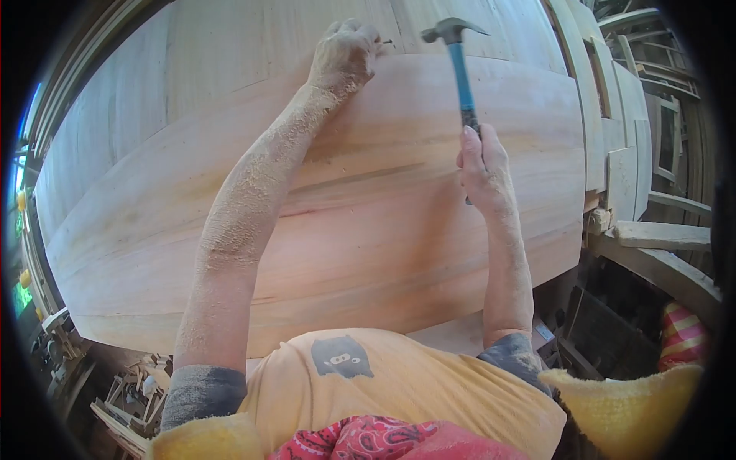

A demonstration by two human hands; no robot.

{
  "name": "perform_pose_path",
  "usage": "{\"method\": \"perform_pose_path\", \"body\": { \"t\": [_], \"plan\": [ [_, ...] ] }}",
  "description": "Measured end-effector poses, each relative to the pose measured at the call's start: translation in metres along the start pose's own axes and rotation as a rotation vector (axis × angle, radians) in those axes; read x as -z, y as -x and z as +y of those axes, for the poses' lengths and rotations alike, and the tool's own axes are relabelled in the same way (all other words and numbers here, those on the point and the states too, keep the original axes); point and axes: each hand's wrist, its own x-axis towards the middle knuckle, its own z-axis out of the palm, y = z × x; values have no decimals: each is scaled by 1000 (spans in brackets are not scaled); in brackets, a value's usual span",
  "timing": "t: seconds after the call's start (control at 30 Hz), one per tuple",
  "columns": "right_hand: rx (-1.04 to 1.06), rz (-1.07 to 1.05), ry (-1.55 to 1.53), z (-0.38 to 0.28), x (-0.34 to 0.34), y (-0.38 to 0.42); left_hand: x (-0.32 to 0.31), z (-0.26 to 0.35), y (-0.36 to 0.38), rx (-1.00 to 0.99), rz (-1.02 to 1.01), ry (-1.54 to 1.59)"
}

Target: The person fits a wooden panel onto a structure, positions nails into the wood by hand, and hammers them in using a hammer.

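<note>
left hand [343, 54] pinching likely a nail [387, 43] on board [399, 230] | right hand [483, 169] gripping hammer [458, 57]

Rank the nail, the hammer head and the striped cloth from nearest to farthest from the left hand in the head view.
1. Nail: pinched at the left hand's fingertips, at the top of the board.
2. Hammer head: just right of the nail, raised by the right hand.
3. Striped cloth: far off at the lower right edge.

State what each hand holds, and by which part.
The right hand grips a hammer low on its blue handle. The left hand pinches a small nail against the wooden panel; where exactly cannot be told.
</note>
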Motion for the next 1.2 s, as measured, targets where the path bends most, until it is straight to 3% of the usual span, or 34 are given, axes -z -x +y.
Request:
{"method": "perform_pose_path", "body": {
  "t": [0.13, 0.2, 0.27, 0.47, 0.57, 0.67, 0.77, 0.97, 1.07, 1.13, 1.2],
  "plan": [
    [26, 148, 144, 39, 20, 29, 36, 11, 41, -18, 46, 21],
    [54, 251, 265, 66, 29, 57, 60, 20, 81, 120, -48, -12],
    [96, 359, 335, 83, 31, 83, 67, 25, 119, 50, 39, -98],
    [221, 452, 544, 108, 17, 109, 65, 25, 113, 139, -24, -126],
    [335, 374, 561, 113, 11, 108, 59, 19, 114, 156, -23, -54],
    [315, 446, 503, 113, -3, 107, 59, 18, 115, 120, 14, -76],
    [289, 417, 513, 114, -1, 104, 60, 25, 115, 157, 18, -123],
    [418, 246, 442, 121, 31, 91, 62, 28, 120, 159, 18, -137],
    [556, 143, 439, 120, 63, 52, 56, 0, 133, 205, 96, -179],
    [643, 21, 443, 118, 73, 9, 64, -11, 136, 226, 110, -331],
    [726, -71, 413, 107, 76, -26, 63, -20, 140, 392, 148, -538]
  ]
}}
